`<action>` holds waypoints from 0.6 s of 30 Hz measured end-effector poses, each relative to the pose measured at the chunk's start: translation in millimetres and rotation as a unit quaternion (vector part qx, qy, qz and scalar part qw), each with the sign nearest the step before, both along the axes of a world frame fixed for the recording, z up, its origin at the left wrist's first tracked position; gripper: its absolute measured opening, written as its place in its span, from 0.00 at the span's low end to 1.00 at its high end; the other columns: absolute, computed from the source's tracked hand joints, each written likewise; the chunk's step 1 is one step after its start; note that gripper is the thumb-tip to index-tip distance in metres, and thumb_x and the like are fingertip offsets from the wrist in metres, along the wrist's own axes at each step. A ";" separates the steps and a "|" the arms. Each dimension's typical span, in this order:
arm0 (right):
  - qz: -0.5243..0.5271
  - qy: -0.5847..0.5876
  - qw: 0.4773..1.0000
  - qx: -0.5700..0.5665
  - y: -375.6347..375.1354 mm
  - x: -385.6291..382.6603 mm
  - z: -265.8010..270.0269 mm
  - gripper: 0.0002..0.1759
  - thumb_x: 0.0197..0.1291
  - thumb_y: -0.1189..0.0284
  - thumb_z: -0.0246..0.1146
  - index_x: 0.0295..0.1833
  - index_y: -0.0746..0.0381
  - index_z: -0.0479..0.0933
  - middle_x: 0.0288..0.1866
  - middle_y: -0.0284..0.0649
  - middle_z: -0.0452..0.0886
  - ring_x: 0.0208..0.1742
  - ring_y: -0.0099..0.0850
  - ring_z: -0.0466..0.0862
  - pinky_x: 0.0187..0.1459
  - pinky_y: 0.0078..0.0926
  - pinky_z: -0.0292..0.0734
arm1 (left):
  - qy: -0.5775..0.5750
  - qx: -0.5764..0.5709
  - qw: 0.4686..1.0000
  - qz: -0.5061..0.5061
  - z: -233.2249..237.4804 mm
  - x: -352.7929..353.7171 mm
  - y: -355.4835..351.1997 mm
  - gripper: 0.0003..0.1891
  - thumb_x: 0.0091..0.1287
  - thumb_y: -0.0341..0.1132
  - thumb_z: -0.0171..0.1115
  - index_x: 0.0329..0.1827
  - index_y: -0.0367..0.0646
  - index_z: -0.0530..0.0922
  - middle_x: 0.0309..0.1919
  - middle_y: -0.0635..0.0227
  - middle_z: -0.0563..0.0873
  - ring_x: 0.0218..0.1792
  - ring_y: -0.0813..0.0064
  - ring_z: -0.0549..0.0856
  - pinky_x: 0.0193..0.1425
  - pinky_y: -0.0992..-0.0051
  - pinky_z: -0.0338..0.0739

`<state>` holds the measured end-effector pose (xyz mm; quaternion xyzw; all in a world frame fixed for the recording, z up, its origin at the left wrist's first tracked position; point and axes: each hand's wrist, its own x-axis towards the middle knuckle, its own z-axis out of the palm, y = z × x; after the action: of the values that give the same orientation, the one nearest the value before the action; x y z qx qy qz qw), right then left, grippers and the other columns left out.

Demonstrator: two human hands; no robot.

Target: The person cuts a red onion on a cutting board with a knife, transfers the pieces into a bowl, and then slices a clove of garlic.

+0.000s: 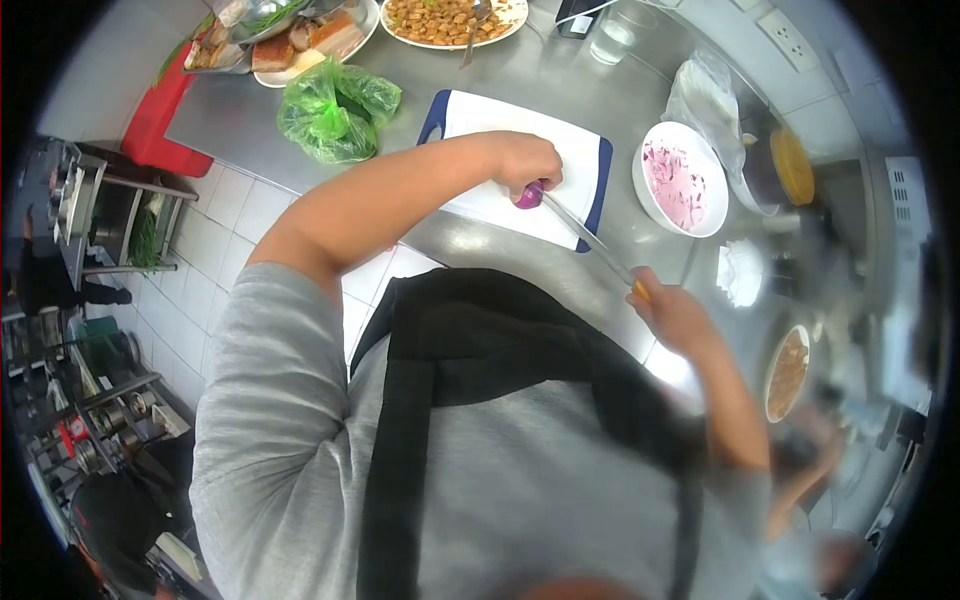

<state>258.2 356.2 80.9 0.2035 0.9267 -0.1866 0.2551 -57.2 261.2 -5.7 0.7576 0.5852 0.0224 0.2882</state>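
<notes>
My left hand (528,160) is closed on a small purple onion (530,195), held on the white cutting board (485,118) with blue ends. In my right hand (665,310) is the orange handle of a knife (590,238). Its long blade slants up and left across the board, and the tip end is at the onion. To the right of the board stands a white bowl (684,180) with sliced purple onion inside.
A green plastic bag (335,112) lies left of the board. Behind are a plate of diced food (455,22), a plate with meat pieces (330,40) and a glass (612,40). Crumpled white paper (740,272) lies at right. Other people are at lower left and lower right.
</notes>
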 end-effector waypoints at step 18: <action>0.026 0.043 0.999 0.003 4.8 -1.0 -68.5 0.20 0.71 0.58 0.56 0.61 0.57 0.63 0.33 0.59 0.83 0.38 0.59 0.83 0.40 0.54 0.75 | -0.010 0.097 0.995 0.019 1.0 4.6 -24.9 0.17 0.43 0.27 0.76 0.33 0.43 0.75 0.35 0.66 0.82 0.42 0.58 0.83 0.44 0.61 0.77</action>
<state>257.2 361.0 12.4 0.1723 0.9422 -0.1859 0.2192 -52.6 236.2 -4.7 0.7708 0.5915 0.0919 0.2181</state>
